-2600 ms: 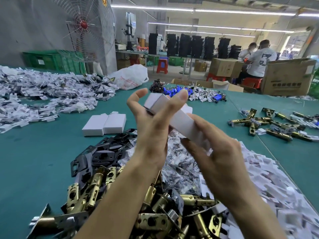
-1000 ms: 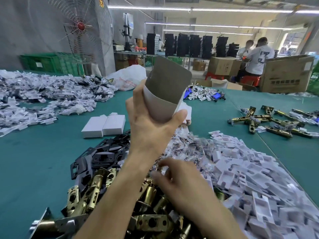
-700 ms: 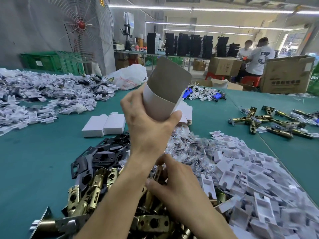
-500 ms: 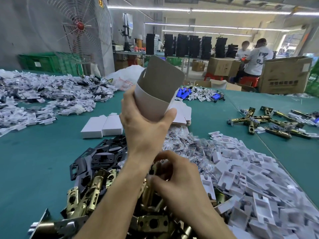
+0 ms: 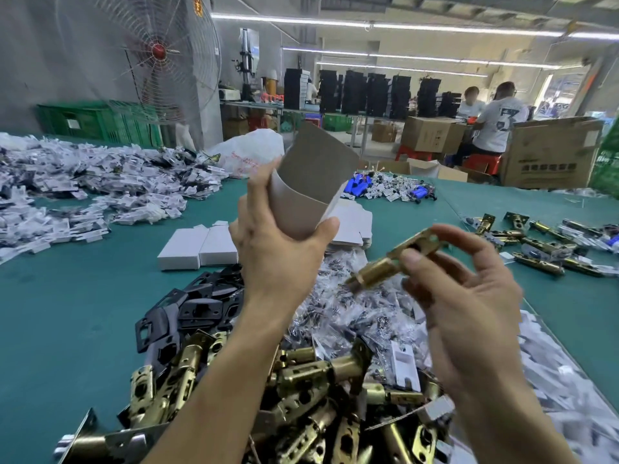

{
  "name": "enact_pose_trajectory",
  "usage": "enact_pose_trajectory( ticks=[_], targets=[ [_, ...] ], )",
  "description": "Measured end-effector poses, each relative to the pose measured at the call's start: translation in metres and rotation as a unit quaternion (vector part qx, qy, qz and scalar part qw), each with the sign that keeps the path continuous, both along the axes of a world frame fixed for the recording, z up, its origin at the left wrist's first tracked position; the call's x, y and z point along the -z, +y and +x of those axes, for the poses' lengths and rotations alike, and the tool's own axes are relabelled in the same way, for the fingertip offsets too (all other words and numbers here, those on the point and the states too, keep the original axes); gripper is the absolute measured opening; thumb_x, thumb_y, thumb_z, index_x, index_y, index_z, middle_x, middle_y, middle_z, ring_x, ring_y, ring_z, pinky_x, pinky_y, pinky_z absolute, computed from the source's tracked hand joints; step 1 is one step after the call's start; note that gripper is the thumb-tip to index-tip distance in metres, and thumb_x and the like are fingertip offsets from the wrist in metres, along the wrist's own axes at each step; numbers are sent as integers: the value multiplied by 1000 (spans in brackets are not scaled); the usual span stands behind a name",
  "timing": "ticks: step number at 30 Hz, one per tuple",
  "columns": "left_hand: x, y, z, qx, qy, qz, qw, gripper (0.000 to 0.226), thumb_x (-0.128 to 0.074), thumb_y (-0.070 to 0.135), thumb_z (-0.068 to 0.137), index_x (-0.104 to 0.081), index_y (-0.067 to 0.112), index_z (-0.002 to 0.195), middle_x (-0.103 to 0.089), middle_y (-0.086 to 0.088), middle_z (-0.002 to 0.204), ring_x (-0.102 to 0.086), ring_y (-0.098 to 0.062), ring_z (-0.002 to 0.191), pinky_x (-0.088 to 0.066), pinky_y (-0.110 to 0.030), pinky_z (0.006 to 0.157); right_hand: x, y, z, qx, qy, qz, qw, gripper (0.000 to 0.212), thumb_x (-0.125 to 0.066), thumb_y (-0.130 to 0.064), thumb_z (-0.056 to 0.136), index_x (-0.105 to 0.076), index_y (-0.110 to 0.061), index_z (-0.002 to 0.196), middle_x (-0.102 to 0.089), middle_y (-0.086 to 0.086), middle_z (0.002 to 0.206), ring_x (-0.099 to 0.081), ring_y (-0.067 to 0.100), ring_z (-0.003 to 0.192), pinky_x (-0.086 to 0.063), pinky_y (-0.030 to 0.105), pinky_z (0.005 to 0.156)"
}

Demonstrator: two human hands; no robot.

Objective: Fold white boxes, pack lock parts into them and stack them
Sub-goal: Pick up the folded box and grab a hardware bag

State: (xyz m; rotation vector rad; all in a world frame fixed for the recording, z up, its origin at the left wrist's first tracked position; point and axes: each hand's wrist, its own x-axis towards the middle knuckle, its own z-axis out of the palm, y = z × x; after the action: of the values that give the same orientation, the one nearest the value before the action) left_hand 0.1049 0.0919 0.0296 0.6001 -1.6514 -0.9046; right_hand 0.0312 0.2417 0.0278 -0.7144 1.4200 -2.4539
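**Inspector:** Report the left hand.

**Operator:** I see the left hand [image 5: 278, 252] at frame centre, raised above the desk [image 5: 67, 313]. Its fingers and thumb are wrapped round a partly folded white box [image 5: 298, 209]. The box's grey inside faces the camera and its top flap stands upright.

**Inspector:** And the right hand?

**Operator:** The right hand [image 5: 469, 303], right of centre, pinches a brass latch [image 5: 395, 259] between thumb and fingertips. The latch is tilted, with its round end pointing down-left toward the box but not touching it.

**Inspector:** Stock on the desk?

**Operator:** I note a heap of brass latches [image 5: 301, 380] at lower centre, with black plates [image 5: 197, 306] just left of it and bagged small parts [image 5: 351, 316] behind. Two finished white boxes [image 5: 201, 246] lie touching side by side, left of the left hand. A stack of flat box blanks [image 5: 351, 226] sits behind that hand. White card pieces [image 5: 552, 380] fill the lower right.
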Motion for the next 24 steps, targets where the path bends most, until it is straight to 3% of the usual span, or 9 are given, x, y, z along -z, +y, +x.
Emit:
enact_pose_trajectory(
  ticks=[3,5,9,12,16,20,24],
  targets=[
    [2,-1,-3,13,-37,-1,999,81,-90,31,68,-37,48,126,-51,9,122,-52,-26,113,-53,-51,87,-5,8,-14,56,-30,-71,995,31,-67,0,80,-61,-21,102,-71,7,92,-71,19,91,-57,23,71],
    [4,0,-4,44,-78,-6,996,81,-90,34,66,-38,49,126,-51,9,120,-53,-25,110,-54,-50,85,-8,12,-17,113,5,-101,988,32,-64,3,86,-56,-21,105,-69,7,97,-70,21,98,-58,28,80],
    [8,5,-5,130,-149,-12,980,81,-89,35,66,-39,50,128,-53,11,123,-55,-20,111,-56,-43,85,-16,19,-14,195,173,-102,960,35,-65,1,90,-49,-20,112,-68,10,103,-72,19,95,-58,36,86],
    [8,13,-7,170,-189,-52,966,86,-91,31,63,-42,46,132,-54,10,122,-53,-20,113,-53,-46,90,-18,17,-10,254,293,-67,919,38,-69,1,88,-48,-18,113,-64,16,104,-70,28,95,-58,41,85],
    [11,22,-10,173,-205,-112,957,87,-89,30,63,-41,48,133,-52,10,119,-51,-21,112,-52,-45,88,-17,15,-6,312,371,-19,875,42,-74,0,86,-51,-23,113,-67,3,105,-71,14,98,-57,28,84],
    [15,30,-13,102,-220,-205,948,86,-84,32,66,-38,45,136,-44,13,111,-44,-19,102,-51,-40,81,-14,17,-9,333,370,48,866,40,-79,-8,82,-57,-30,108,-65,-19,103,-70,-1,92,-59,23,76],
    [17,42,-15,107,-186,-199,956,84,-84,32,66,-41,43,137,-43,11,109,-44,-18,101,-52,-40,77,-10,13,-9,322,351,98,874,34,-84,-11,77,-63,-27,98,-70,-8,96,-71,0,81,-58,21,70]
  ],
)
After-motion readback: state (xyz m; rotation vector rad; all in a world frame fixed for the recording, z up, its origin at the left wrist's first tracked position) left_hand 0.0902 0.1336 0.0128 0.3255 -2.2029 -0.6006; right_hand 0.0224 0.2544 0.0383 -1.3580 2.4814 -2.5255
